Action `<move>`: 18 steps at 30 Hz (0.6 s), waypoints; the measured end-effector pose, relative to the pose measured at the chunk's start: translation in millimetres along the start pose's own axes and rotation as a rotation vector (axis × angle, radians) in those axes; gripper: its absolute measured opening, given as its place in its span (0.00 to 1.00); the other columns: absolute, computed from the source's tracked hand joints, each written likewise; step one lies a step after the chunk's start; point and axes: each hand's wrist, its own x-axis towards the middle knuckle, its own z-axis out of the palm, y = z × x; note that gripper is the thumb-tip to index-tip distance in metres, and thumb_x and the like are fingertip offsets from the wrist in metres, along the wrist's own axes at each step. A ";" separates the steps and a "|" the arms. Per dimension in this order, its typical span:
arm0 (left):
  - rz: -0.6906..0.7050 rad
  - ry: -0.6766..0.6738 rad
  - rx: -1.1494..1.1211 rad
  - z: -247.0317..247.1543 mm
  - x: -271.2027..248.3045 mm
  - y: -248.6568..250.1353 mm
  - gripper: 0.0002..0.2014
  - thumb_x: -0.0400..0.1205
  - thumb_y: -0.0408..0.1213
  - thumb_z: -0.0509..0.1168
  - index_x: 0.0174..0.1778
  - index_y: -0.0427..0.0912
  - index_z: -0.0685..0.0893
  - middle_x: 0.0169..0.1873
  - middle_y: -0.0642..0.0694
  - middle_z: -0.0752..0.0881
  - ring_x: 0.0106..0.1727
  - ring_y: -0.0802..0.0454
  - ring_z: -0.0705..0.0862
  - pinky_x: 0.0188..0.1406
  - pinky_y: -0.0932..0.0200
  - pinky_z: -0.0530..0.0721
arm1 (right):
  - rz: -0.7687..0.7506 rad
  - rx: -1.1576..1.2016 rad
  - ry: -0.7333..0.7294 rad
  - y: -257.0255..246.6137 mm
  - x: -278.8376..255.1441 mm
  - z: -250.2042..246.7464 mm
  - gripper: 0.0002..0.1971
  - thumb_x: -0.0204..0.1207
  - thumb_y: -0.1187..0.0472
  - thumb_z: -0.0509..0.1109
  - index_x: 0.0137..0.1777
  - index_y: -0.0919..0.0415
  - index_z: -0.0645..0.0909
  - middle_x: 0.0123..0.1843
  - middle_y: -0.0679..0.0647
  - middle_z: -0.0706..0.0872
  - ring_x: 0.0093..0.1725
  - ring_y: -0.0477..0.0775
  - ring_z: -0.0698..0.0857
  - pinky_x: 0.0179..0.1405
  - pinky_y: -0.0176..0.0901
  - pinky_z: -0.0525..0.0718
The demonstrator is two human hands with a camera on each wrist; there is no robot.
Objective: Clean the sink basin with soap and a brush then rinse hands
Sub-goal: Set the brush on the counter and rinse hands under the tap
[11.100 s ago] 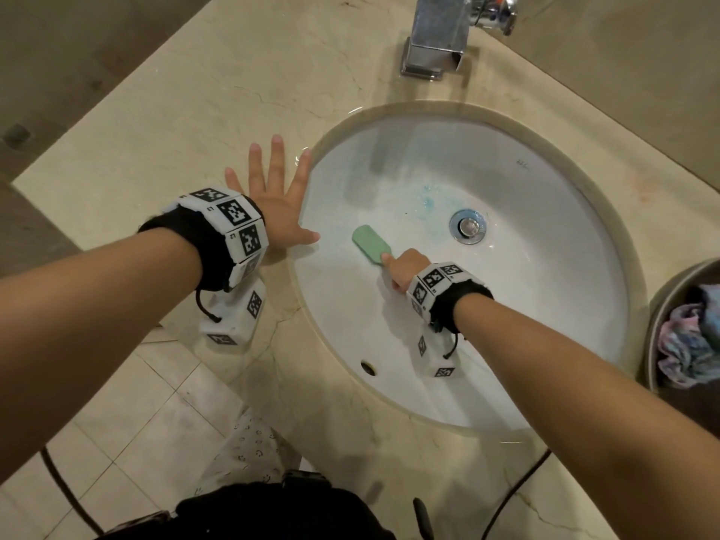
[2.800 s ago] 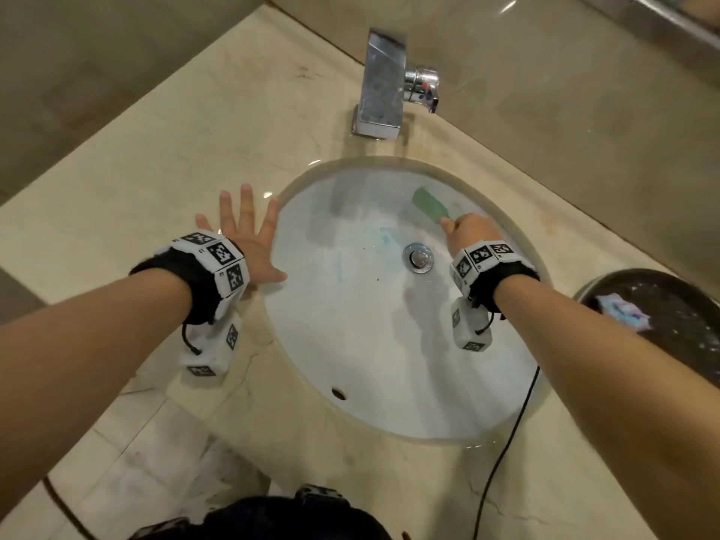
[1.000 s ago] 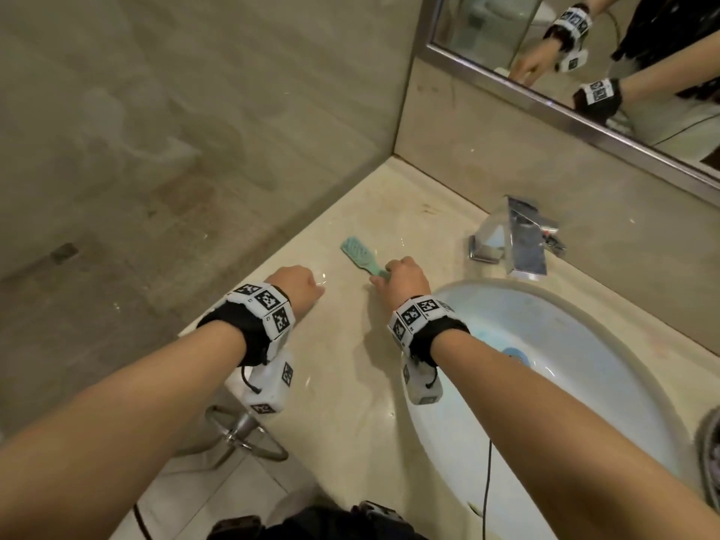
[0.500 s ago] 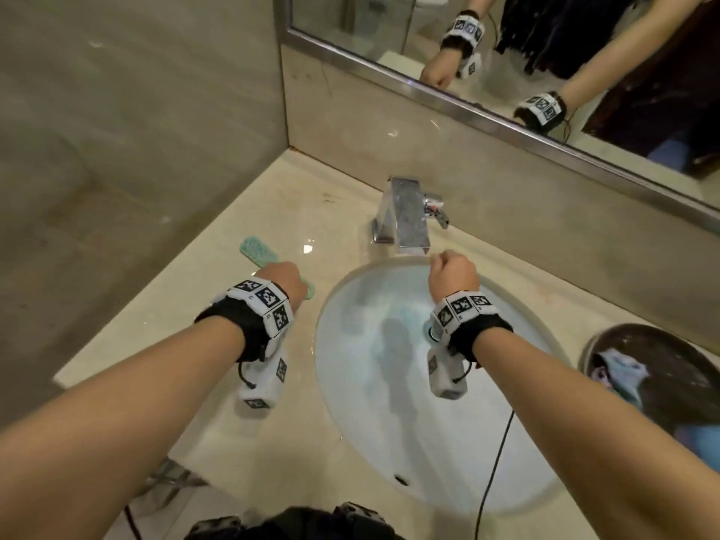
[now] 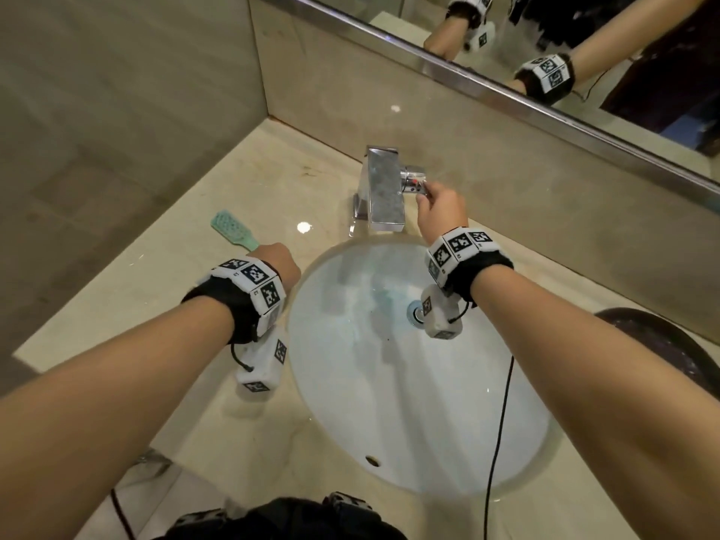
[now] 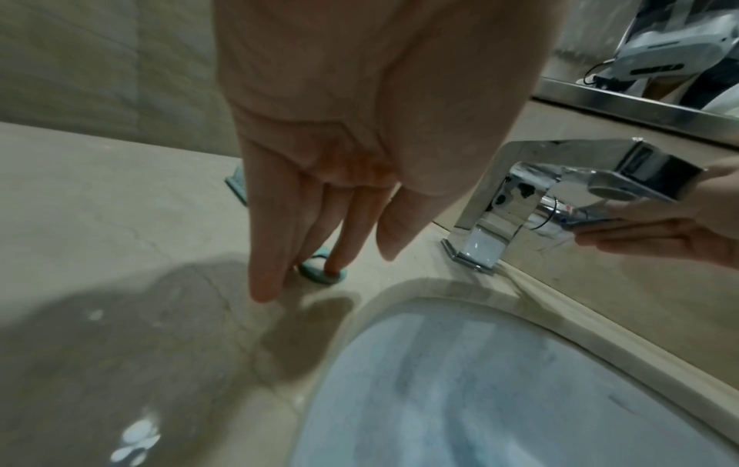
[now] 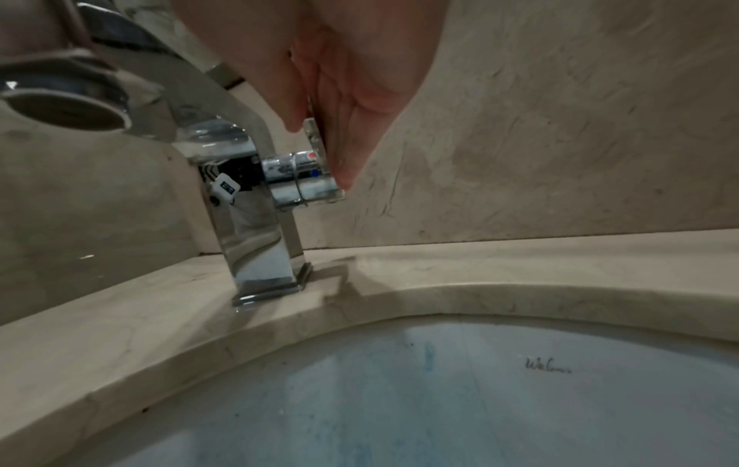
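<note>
At the sink, my right hand (image 5: 440, 212) is up at the chrome tap (image 5: 383, 189), thumb and fingers (image 7: 344, 126) pinching the flat handle (image 7: 316, 148) that sticks out of the tap's side; red and blue marks show on the handle stem just below my fingertips. No water is coming from the spout in any view.

My left hand (image 5: 274, 263) is over the counter (image 5: 163, 290), just beside the sink's rim. Its fingers (image 6: 271, 227) hang straight and loose, holding nothing, and one fingertip touches the end of the green brush's handle.

The green brush (image 5: 233, 229) lies flat on the counter just beyond my left hand, its head pointing away from me toward the side wall, well apart from my right hand and the tap. The white sink (image 5: 389, 403) sits between my forearms; pale blue soapy streaks smear its surface below my right wrist, around the drain (image 5: 413, 314). A small overflow hole (image 5: 372, 459) shows near the edge closest to me.

Beyond my right forearm, a dark round basin (image 5: 662, 344) rests on the counter. Above the tap, the mirror (image 5: 584, 40) reflects both banded wrists. A black cable (image 5: 498, 415) hangs from my right wrist across the sink.
</note>
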 end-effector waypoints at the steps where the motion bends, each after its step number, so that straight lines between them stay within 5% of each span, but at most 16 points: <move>1: -0.007 -0.002 -0.006 -0.1 0.1 -0.1 0.11 0.84 0.35 0.58 0.39 0.33 0.78 0.47 0.37 0.83 0.51 0.40 0.81 0.43 0.58 0.71 | 0.000 -0.006 0.006 -0.4 -0.1 -0.1 0.18 0.83 0.63 0.58 0.71 0.62 0.76 0.64 0.61 0.84 0.65 0.60 0.80 0.60 0.39 0.74; 6: -0.018 0.004 -0.019 1.0 -2.1 0.3 0.17 0.83 0.35 0.58 0.28 0.39 0.67 0.27 0.44 0.72 0.42 0.43 0.75 0.41 0.59 0.71 | 0.008 0.001 0.017 -1.6 0.3 -1.0 0.17 0.84 0.64 0.57 0.70 0.63 0.77 0.63 0.62 0.84 0.64 0.61 0.80 0.60 0.40 0.74; 18: 0.021 0.028 0.012 6.4 -6.2 1.2 0.16 0.82 0.36 0.59 0.28 0.39 0.70 0.26 0.45 0.73 0.39 0.43 0.77 0.39 0.58 0.72 | 0.009 0.007 0.013 0.1 0.8 -3.3 0.17 0.84 0.64 0.57 0.69 0.63 0.78 0.62 0.63 0.84 0.63 0.61 0.81 0.57 0.40 0.75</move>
